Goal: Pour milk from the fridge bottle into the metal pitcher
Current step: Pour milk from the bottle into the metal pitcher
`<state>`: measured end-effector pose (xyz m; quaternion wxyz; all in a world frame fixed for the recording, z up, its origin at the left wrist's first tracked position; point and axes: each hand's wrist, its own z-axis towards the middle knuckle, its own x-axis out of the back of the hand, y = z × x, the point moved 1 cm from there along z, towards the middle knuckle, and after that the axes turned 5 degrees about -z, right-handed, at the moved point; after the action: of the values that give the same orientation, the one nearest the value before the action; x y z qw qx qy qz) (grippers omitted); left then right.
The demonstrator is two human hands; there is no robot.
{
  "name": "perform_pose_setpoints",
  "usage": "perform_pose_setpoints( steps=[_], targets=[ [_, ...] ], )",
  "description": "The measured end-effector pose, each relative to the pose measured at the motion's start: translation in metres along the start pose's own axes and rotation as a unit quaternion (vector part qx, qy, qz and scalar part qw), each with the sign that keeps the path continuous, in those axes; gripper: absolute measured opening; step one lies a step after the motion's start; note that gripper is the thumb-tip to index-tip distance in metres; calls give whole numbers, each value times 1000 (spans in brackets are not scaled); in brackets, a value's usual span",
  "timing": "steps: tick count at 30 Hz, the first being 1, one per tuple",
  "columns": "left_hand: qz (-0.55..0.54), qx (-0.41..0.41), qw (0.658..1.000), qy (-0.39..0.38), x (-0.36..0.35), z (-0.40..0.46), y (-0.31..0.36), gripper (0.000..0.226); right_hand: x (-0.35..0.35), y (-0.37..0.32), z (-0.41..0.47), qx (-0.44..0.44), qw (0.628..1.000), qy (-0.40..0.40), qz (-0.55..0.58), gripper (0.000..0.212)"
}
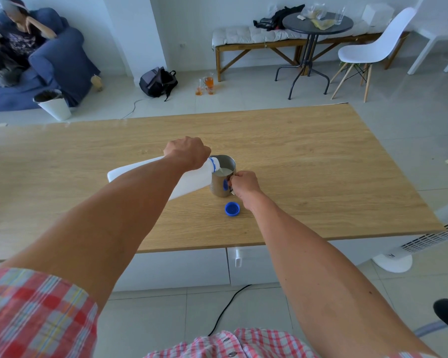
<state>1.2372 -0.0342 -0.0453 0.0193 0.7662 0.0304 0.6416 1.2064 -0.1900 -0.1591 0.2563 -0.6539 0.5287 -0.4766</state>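
A white plastic milk bottle [186, 183] with a blue neck ring lies tilted, its mouth over the rim of the metal pitcher [219, 186]. Milk runs from the mouth into the pitcher, and white milk shows inside. My left hand [188, 152] grips the bottle near its neck from above. My right hand [243, 182] holds the pitcher's handle on its right side. The pitcher stands upright on the wooden table [308, 164]. The bottle's blue cap [232, 209] lies open side up on the table just in front of the pitcher.
A white fan base [393, 262] stands right of the table and a black cable [225, 308] runs on the floor below. Beyond the table are a backpack [157, 82], glass cups [206, 86], a round table [317, 24], a white chair [373, 51] and a seated person [16, 32].
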Motion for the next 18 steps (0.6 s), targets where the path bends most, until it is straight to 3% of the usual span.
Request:
perform_pose_setpoints(
  steps=[18],
  targets=[
    [5, 0, 1000, 0, 2, -2, 0, 32, -3, 3, 5, 0, 1000, 0, -3, 22]
  ],
)
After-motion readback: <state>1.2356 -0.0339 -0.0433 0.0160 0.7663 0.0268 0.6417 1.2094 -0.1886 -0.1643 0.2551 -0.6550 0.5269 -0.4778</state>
